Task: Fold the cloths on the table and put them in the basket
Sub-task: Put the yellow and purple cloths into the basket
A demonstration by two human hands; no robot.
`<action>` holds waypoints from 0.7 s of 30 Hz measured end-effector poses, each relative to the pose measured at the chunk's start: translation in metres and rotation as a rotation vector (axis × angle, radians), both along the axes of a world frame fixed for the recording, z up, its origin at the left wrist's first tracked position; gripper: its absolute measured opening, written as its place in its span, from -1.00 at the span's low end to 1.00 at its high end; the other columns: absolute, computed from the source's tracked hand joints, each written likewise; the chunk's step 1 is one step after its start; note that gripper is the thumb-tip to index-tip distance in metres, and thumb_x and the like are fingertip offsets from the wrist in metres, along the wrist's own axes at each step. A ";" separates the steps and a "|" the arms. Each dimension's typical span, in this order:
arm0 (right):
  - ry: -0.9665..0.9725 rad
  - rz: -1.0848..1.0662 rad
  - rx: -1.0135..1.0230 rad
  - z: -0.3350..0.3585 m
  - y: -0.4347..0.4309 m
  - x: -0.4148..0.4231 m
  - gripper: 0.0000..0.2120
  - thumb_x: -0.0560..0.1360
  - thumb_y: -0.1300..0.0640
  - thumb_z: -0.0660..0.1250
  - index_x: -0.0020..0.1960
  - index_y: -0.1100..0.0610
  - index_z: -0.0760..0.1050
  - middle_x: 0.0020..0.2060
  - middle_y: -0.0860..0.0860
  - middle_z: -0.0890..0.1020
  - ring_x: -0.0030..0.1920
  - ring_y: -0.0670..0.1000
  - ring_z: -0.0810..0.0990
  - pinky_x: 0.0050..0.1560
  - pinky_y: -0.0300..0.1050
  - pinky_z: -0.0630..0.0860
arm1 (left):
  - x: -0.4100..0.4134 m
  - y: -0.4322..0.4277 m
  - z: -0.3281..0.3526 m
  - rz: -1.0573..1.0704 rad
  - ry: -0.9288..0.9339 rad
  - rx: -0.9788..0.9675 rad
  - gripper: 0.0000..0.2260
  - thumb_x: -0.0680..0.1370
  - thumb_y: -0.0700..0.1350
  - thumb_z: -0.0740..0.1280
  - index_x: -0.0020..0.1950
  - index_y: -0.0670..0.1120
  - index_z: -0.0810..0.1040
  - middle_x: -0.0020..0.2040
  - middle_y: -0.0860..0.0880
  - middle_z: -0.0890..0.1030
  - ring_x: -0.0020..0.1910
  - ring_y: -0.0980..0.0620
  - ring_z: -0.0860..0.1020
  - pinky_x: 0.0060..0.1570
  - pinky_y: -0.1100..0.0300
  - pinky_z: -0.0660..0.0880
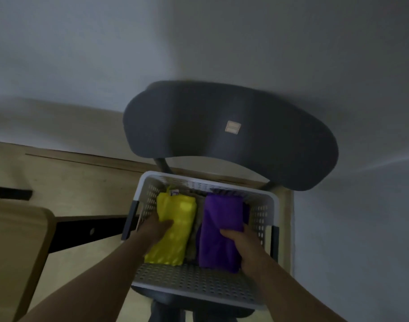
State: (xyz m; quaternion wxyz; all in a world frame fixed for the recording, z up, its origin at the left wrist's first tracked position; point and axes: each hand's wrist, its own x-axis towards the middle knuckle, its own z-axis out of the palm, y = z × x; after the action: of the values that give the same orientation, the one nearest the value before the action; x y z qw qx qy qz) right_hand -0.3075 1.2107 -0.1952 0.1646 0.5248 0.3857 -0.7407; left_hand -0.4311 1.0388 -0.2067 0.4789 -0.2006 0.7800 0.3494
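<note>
Cloths lie side by side in the basket (200,283), a white tub with perforated walls that sits on the seat of a dark grey chair (222,133). The yellow cloth (176,225) is folded into a long pad along the left side of the basket, with a small tag (174,193) at its far end. The purple cloth (218,228) is folded the same way along the right side, touching the right wall. Between them lies a dull olive cloth (193,244), mostly covered by the other two.

The left hand (153,230) reaches in from the near left corner and grasps the yellow cloth at its left edge, thumb laid across the top; its fingers are hidden beneath the fabric. The right hand (241,246) comes in over the near right wall and grasps the purple cloth at its right edge, thumb on top, fingers tucked out of sight beside it. Both forearms are bare.

The chair's curved backrest rises behind the basket and carries a small pale label (232,126). A light wooden table (15,240) with a rounded corner stands at the left, apart from the chair. Behind everything is a plain grey wall (198,43). The view is dim and slightly blurred.
</note>
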 end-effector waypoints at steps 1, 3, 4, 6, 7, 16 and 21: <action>0.015 -0.008 -0.032 0.001 0.000 0.000 -0.58 0.40 0.33 0.40 0.22 0.12 0.49 -0.01 0.12 0.66 -0.01 0.14 0.62 -0.02 0.05 0.56 | 0.003 0.000 -0.001 -0.041 0.031 -0.009 -0.48 0.57 -0.14 0.30 0.48 -0.16 0.20 0.38 -0.22 0.39 0.31 -0.22 0.40 0.24 0.02 0.39; 0.069 -0.011 -0.114 0.005 -0.001 -0.005 -0.64 0.39 0.34 0.39 0.15 0.10 0.53 -0.09 0.10 0.70 -0.03 0.14 0.63 -0.05 0.06 0.56 | 0.004 -0.002 -0.002 -0.064 0.092 -0.018 -0.47 0.55 -0.14 0.31 0.48 -0.14 0.21 0.38 -0.22 0.40 0.31 -0.22 0.40 0.27 -0.01 0.38; 0.088 -0.015 -0.143 0.005 -0.002 -0.008 -0.66 0.38 0.35 0.39 0.12 0.10 0.54 -0.11 0.09 0.71 -0.03 0.14 0.64 -0.04 0.07 0.56 | 0.003 -0.001 0.001 -0.083 0.125 -0.041 -0.47 0.55 -0.15 0.32 0.48 -0.14 0.22 0.38 -0.22 0.40 0.30 -0.21 0.40 0.25 0.04 0.37; 0.083 -0.033 -0.152 0.000 -0.005 -0.013 -0.66 0.38 0.35 0.38 0.12 0.11 0.54 -0.09 0.10 0.70 -0.02 0.15 0.63 0.01 0.10 0.56 | 0.003 -0.001 0.004 -0.142 0.171 -0.090 -0.48 0.55 -0.16 0.31 0.48 -0.15 0.21 0.38 -0.21 0.39 0.32 -0.20 0.39 0.19 0.10 0.34; 0.055 -0.037 -0.127 -0.004 -0.007 -0.014 -0.66 0.39 0.36 0.38 0.14 0.12 0.53 -0.05 0.13 0.68 0.00 0.16 0.63 0.03 0.12 0.56 | 0.003 -0.001 0.003 -0.163 0.186 -0.108 -0.47 0.56 -0.15 0.30 0.48 -0.16 0.19 0.39 -0.21 0.37 0.33 -0.20 0.38 0.20 0.10 0.33; -0.103 0.206 0.268 -0.027 -0.020 -0.001 -0.50 0.48 0.15 0.37 0.39 0.15 0.34 0.23 0.13 0.51 0.15 0.11 0.52 0.22 0.02 0.46 | 0.026 0.005 0.008 -0.266 0.457 -0.203 -0.35 0.53 -0.19 0.30 0.53 -0.11 0.03 0.49 -0.19 0.21 0.43 -0.19 0.24 0.34 -0.03 0.26; -0.135 0.324 0.453 -0.027 -0.026 -0.003 -0.56 0.55 0.05 0.28 0.35 0.21 0.30 0.23 0.14 0.50 0.07 0.04 0.50 0.04 -0.19 0.40 | 0.048 0.019 0.010 -0.846 0.769 -0.256 -0.42 0.47 0.10 0.23 0.46 0.03 0.20 0.41 -0.19 0.37 0.34 -0.30 0.38 0.20 -0.23 0.38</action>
State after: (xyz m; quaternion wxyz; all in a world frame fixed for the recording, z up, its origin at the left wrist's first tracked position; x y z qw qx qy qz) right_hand -0.3109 1.1848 -0.2224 0.1844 0.5279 0.6085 -0.5631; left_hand -0.3829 1.0576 -0.1965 0.2312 0.2133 0.9460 0.0786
